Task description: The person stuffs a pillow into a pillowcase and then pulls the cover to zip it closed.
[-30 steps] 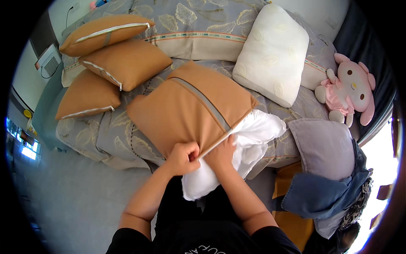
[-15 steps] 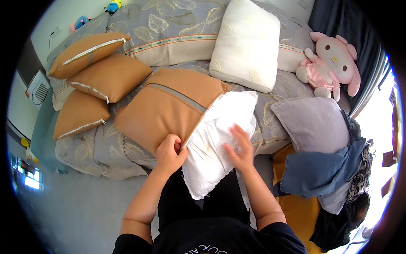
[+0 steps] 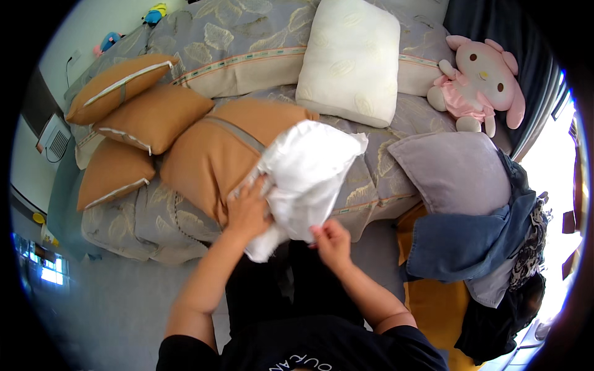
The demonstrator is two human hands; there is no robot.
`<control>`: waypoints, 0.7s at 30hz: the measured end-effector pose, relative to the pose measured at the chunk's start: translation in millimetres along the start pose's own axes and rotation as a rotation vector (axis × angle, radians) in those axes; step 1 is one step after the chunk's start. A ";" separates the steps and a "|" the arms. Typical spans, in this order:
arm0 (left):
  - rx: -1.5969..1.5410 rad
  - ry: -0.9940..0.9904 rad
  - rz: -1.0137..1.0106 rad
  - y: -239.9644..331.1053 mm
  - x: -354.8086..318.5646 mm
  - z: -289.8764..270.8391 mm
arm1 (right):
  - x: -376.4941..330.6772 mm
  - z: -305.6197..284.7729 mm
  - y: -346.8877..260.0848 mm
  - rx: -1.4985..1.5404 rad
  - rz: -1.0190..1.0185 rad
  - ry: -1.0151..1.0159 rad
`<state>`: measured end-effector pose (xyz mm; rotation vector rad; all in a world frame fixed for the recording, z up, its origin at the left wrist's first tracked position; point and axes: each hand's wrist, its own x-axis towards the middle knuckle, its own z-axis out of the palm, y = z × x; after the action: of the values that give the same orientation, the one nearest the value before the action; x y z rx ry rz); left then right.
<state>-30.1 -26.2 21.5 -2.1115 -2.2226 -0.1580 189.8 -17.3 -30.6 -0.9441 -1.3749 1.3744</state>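
A tan cushion cover [image 3: 204, 164] with a grey stripe lies on the sofa in front of me, its open side facing right. The white cushion insert [image 3: 309, 164] sticks out of that opening, rumpled and partly folded up. My left hand [image 3: 249, 210] grips the lower end of the cover's opening, its fingers slightly blurred and lying against the insert. With closed fingers my right hand [image 3: 332, 244] pinches the lower right edge of the insert. The part of the insert inside the cover is hidden.
Several tan zippered cushions [image 3: 154, 117] are piled at left. A white pillow [image 3: 349, 65] leans on the patterned sofa [image 3: 247, 68]. A pink plush toy [image 3: 479, 80] sits at right. Nearer lie a grey cushion [image 3: 451, 170] and dark clothes [image 3: 470, 247] on a yellow-brown seat [image 3: 436, 309].
My right hand has come down and left and closed on the insert's edge. The insert's lower corner has been drawn up and folded. My left hand has shifted slightly up along the opening.
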 end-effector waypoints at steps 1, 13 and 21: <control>0.088 -0.099 -0.062 -14.3 7.3 -6.4 | -14.2 13.6 -4.7 0.074 -0.004 -0.098; -0.421 0.302 0.124 4.0 -58.1 -57.7 | -17.0 42.1 -16.0 0.358 0.192 -0.285; -0.026 0.331 -0.056 -7.9 -8.7 16.7 | -38.7 58.1 -14.2 0.219 0.250 -0.565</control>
<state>-37.2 -33.2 3.7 -1.8725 -2.0920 -0.5020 145.4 -71.0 -16.0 -0.6154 -1.5000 2.0458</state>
